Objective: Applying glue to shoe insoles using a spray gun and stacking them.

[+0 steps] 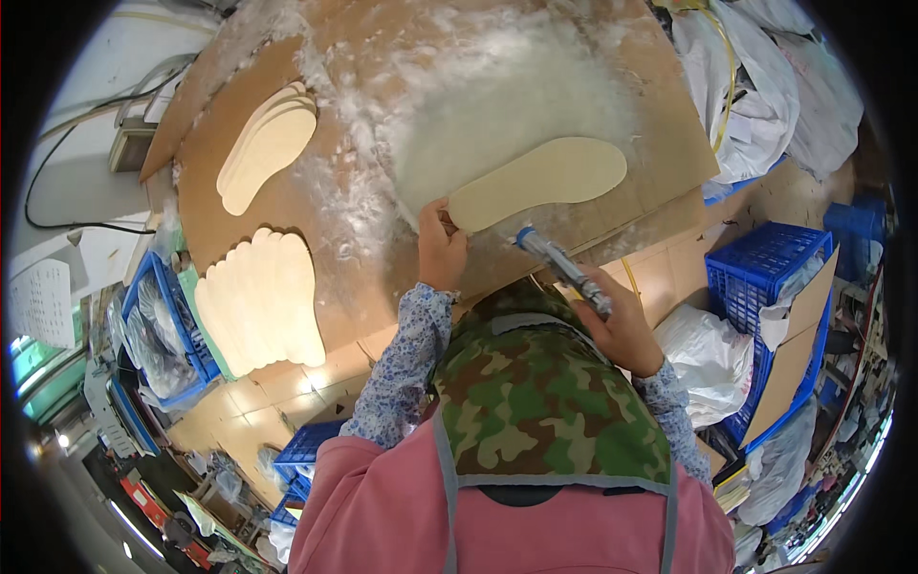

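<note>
A single cream insole lies flat on the brown board, its heel toward me and its toe end to the right. My left hand pinches the heel end between thumb and fingers. In my right hand is a silver spray gun with a blue tip, pointing up and left. The tip is just off the insole's near edge, apart from it. Part of the gun's body is hidden by my fingers.
White, cottony fluff coats the board, thickest around the insole. At the left are a small insole stack and a fanned row of insoles. Blue crates and white plastic bags stand on the right; another blue crate stands left.
</note>
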The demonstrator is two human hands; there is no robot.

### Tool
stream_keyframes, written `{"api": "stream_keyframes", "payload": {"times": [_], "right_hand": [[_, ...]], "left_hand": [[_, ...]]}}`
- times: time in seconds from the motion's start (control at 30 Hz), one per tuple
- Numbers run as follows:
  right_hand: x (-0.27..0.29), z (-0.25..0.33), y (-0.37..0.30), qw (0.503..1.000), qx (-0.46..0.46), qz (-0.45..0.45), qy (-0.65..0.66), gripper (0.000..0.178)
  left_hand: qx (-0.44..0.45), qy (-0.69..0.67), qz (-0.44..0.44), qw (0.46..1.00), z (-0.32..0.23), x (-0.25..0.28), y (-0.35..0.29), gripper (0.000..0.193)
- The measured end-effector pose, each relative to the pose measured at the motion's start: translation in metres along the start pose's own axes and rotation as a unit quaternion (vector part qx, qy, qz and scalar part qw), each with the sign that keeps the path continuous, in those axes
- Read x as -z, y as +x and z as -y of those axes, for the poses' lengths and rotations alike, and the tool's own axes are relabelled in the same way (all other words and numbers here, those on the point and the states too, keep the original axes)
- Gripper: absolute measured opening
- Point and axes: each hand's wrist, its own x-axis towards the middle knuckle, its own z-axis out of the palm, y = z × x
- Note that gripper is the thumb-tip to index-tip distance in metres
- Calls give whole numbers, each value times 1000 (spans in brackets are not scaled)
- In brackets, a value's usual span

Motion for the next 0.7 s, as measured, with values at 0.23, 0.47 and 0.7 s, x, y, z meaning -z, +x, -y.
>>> {"api": "stream_keyframes", "payload": {"times": [0.23, 0.47, 0.7], "right_hand": [[-10, 7, 14, 998, -41, 41, -4, 33], [0, 1, 19, 996, -85, 14, -13, 30], [12, -9, 16, 995, -69, -68, -19, 25]], "left_hand": [[-52, 35, -18, 998, 13, 0, 8, 43], [-59, 40, -15, 997, 14, 0, 9, 40], [-10, 14, -3, 1000, -1, -1, 4, 46]]}}
